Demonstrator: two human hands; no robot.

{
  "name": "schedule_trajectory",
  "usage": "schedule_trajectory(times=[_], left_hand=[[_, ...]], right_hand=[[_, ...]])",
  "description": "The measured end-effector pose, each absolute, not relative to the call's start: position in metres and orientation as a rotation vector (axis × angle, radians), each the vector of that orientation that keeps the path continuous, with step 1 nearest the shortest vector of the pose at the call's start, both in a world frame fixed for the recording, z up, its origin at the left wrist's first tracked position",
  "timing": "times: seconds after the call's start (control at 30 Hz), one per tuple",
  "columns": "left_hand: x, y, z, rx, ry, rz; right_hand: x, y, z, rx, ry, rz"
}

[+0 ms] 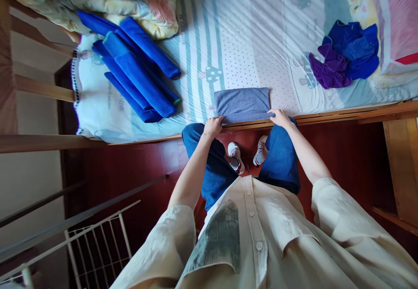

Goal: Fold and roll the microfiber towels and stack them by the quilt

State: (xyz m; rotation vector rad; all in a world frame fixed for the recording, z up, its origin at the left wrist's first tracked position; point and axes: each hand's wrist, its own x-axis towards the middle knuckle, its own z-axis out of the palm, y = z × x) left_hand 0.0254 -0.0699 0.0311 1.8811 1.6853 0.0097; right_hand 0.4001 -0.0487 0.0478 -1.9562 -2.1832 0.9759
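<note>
The bed (254,32) looks smooth and faintly creased; on so sleek a surface, cloth could slip over the near edge. At ten o'clock lie long, plush-looking blue cloths (140,73); at two, a crumpled dark-blue cloth (359,49). At twelve, by that edge, rests the grey cloth (242,101), a flat, heathered rectangle; uneven tugging could skew it. The left hand (213,126) and right hand (281,117) each have their grip clamped on a near corner.

Bed (248,58) | grey cloth (242,101) at front edge | long blue cloths (143,75) left | purple cloth (328,69), crumpled blue cloth (355,49) right | patterned bedding (153,10)
</note>
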Motion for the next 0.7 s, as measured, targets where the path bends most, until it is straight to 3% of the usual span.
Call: schedule_trajectory(times=[0.5, 0.7], left_hand=[[0.012, -0.047, 0.0, 1.164, 1.75, 0.746], [0.015, -0.042, 0.0, 1.195, 1.934, 0.644]], right_hand=[[0.407, -0.026, 0.012, -1.687, -1.308, 1.338], [0.403, -0.02, -0.01, -1.784, -1.284, 1.215]])
